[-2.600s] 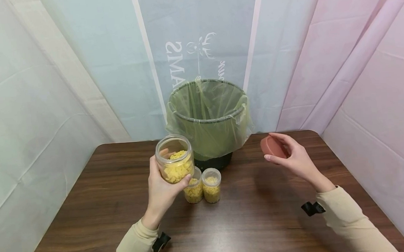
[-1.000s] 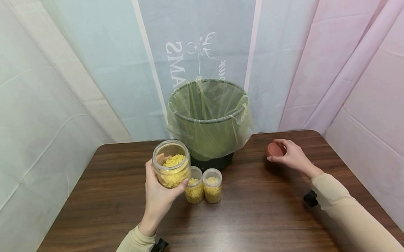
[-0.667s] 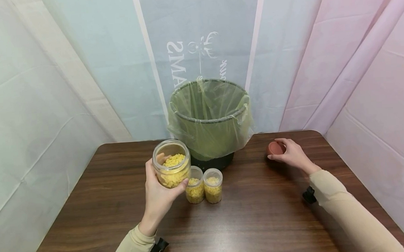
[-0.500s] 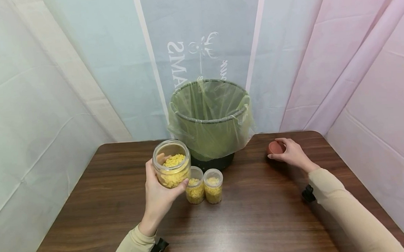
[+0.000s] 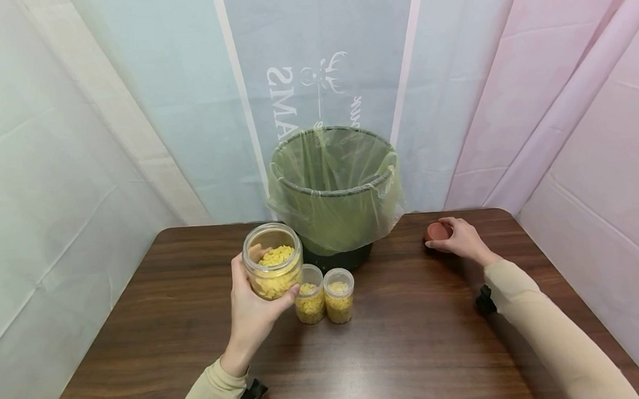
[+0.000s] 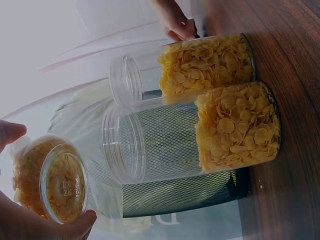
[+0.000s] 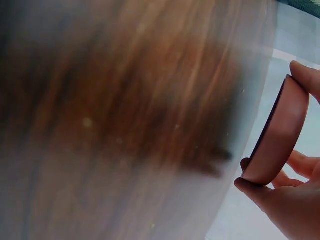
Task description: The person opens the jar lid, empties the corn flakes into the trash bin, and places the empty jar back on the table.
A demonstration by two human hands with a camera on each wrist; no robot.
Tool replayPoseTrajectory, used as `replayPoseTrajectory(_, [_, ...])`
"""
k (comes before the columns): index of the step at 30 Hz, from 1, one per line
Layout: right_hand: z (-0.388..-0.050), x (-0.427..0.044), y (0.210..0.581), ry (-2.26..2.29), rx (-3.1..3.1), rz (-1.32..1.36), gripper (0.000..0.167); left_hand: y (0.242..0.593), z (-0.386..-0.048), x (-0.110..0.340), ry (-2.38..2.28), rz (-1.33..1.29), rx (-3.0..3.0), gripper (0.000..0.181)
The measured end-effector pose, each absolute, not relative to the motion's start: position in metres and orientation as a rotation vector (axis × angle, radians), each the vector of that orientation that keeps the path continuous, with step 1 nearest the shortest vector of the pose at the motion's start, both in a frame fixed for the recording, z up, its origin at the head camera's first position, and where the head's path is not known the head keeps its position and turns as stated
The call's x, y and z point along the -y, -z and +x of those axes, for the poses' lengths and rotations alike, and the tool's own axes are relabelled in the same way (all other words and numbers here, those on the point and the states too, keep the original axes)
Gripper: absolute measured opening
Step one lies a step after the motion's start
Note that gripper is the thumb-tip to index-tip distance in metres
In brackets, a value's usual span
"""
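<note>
My left hand (image 5: 254, 317) grips a clear, lidless jar (image 5: 275, 277) of yellow flakes, tilted slightly and raised off the table. From below, the left wrist view shows that jar's base (image 6: 65, 187) and my thumb. Two slimmer clear jars stand upright side by side just right of it, the left one (image 5: 310, 308) partly behind the held jar and the right one (image 5: 339, 307) fully in sight. Both contain similar flakes. Toward the far right of the table, my right hand (image 5: 467, 243) pinches a round reddish-brown lid (image 5: 438, 232) by its edge, low over the surface.
A mesh bin (image 5: 344, 259) with a thin yellow-green liner (image 5: 336, 216) stands at the table's back edge, behind the jars. The dark wooden table (image 5: 387, 352) is enclosed by pale cloth (image 5: 184, 98) at the back and both sides.
My right hand has brought the lid down close to the table and turned it flatter. The left hand has shifted slightly down and left, still holding its jar. Very little moves over the last second.
</note>
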State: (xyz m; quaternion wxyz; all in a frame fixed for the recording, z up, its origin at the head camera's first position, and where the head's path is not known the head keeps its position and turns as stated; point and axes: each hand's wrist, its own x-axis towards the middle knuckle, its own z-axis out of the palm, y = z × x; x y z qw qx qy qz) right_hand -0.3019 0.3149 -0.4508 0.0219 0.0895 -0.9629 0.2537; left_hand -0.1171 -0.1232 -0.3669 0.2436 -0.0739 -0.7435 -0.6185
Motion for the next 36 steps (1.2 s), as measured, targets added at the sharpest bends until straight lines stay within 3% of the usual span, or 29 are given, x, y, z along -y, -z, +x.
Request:
replayPoseTrajectory(8, [-0.313,-0.319,0.452,-0.758,2.999,0.261,0.086,0.384,-0.125,0.127,1.700,-0.246,2.024,0.088])
replayPoseTrajectory(36, [-0.338,-0.320,0.454,-0.733,3.011,0.199,0.084,0.382,-0.124,0.128,1.721,-0.251,2.021,0.089])
